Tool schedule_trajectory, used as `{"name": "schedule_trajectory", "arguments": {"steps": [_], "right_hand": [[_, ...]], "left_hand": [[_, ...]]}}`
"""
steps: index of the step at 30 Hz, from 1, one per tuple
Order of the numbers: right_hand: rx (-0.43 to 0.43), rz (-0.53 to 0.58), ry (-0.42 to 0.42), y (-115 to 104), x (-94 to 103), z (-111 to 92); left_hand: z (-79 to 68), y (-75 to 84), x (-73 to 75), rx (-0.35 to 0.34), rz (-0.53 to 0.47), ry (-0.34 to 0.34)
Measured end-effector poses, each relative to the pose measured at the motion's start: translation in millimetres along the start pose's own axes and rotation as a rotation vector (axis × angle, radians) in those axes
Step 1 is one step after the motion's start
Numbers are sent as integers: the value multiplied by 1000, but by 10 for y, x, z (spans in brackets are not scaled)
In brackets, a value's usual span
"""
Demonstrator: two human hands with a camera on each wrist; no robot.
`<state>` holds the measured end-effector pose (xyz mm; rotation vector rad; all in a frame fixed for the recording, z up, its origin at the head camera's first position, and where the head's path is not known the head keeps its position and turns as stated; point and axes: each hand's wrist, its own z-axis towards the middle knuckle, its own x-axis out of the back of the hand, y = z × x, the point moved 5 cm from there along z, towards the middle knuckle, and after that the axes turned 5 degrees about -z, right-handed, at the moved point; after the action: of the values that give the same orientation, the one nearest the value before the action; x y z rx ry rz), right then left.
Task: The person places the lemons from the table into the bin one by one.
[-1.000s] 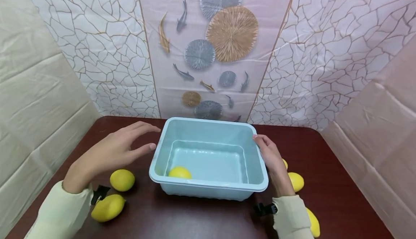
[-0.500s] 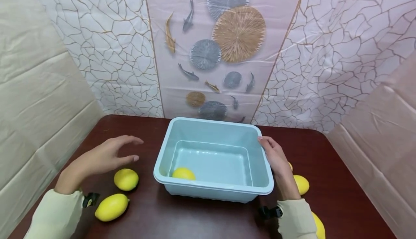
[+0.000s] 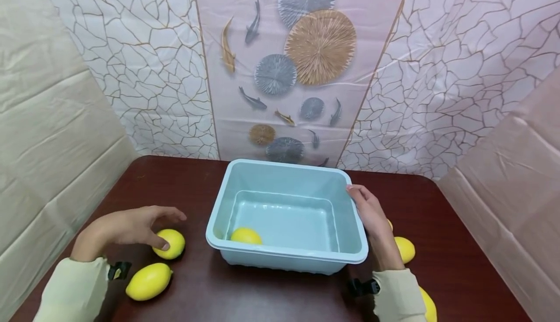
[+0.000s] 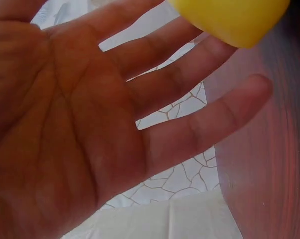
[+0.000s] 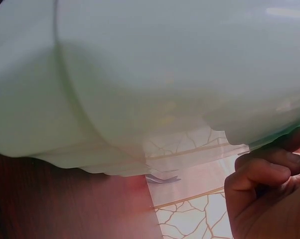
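Although it hung higher half a second ago, the left hand [image 3: 129, 225] has come down to the lemon [image 3: 177, 241] just left of the basin [image 3: 284, 259], fingers extended, not closed, so that fruit seems within grasp. A second lemon [image 3: 246, 236] lies in the basin's near-left corner; the right hand [image 3: 372, 217] grips the basin's right rim.

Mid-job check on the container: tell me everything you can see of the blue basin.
The light blue basin is rectangular, with rounded corners, a lipped rim and a rippled lower edge; it looks like glossy plastic. It sits upright on the table. One lemon lies inside, near its left front corner. The right hand grips the basin's right rim.
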<state>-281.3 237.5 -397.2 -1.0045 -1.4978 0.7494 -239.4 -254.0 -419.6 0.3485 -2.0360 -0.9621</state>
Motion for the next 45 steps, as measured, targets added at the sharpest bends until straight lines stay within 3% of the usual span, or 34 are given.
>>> {"name": "schedule_trajectory", "arguments": {"steps": [11,18,25,33,45], "right_hand": [[21,7,-4,-36,6,16],[18,30,1,-7,-3,10],[26,21,-2,-27,-4,18],[24,20,7,-28,9,15],[24,27,16,-18,0,0]], "left_hand": [[2,-67,-30,-10,-25,-69],[12,-59,-60,-16,29,-81],[38,-67,-70,1,62,-61],[83,-94,-100,-52,83,-45],[88,-137,-127,-57,149,-2]]}}
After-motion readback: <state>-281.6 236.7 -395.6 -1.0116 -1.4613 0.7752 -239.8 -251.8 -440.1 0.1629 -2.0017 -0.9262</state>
